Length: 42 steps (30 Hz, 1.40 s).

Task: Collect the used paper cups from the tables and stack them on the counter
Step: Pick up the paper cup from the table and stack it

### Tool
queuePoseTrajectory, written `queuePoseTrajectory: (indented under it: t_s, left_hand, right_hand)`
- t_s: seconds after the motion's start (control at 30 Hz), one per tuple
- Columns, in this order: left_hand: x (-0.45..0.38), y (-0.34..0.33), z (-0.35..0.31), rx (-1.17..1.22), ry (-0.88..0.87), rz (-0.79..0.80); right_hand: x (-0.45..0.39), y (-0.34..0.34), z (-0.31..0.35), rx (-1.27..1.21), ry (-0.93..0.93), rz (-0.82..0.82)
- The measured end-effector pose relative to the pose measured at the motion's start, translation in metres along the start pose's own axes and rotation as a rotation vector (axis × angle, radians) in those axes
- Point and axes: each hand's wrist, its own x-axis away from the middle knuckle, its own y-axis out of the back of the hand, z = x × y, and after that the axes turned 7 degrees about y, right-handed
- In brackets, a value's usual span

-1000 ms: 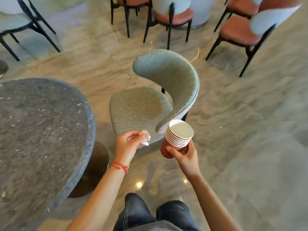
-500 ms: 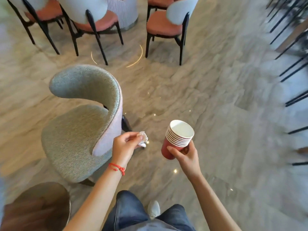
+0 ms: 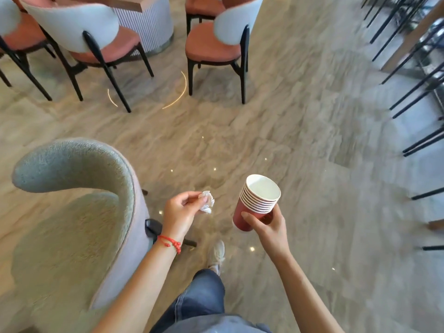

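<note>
Red paper cups (image 3: 258,204), nested into one stack with white rims and a white inside showing at the top, are held in the right hand (image 3: 269,223), fingers and thumb wrapped round the lowest cup's wall. The stack is tilted slightly toward the left and is carried in the air above the floor (image 3: 300,131), touching nothing else. A crumpled white napkin (image 3: 207,202) is pinched between the thumb and fingertips of the left hand (image 3: 181,212), just left of the cups and apart from them. A red string bracelet (image 3: 170,242) is worn on the left wrist. A grey-green upholstered chair (image 3: 72,212) is seen at lower left, its curved back beside the left forearm. Blue jeans (image 3: 201,299) and one light shoe (image 3: 217,254) are visible below the hands. Two chairs with salmon seats (image 3: 213,45) and pale backs on black legs are placed at the top, beside a white ribbed table base (image 3: 146,25). Thin black legs (image 3: 413,75) of other furniture are lined along the right edge; what they belong to cannot be told.
</note>
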Motion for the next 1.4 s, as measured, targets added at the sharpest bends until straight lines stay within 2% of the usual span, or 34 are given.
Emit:
queuePoseTrajectory:
  t_s: [0.23,0.5,0.7,0.83,1.1,1.27,1.4]
  left_hand:
    - [-0.118,-0.049,-0.074,0.01,0.019,0.065]
    - [-0.22,-0.12,-0.132,0.048,0.018,0.049]
    - [-0.284,-0.169,-0.172,0.138,-0.009,-0.071]
    - [-0.315,-0.178,-0.201,0.197,-0.041,-0.155]
    - [-0.361,-0.119,-0.229,0.297,-0.056,-0.492]
    - [-0.393,-0.049,-0.23,0.365,-0.044,-0.678]
    - [-0.425,0.016,-0.236,0.405,-0.038,-0.786]
  right_hand:
    - [-0.136,-0.008,0.038,0.009,0.017,-0.039]
    - [-0.278,0.005,0.063,0.006,0.056,-0.035]
    - [-0.398,0.007,0.083,0.039,0.086,0.136]
    - [-0.467,-0.009,0.107,0.044,0.117,0.273]
    - [-0.536,-0.125,0.132,0.111,0.13,0.629]
    - [-0.547,-0.226,0.133,0.162,0.135,0.832]
    - [-0.559,-0.311,0.139,0.198,0.189,0.931]
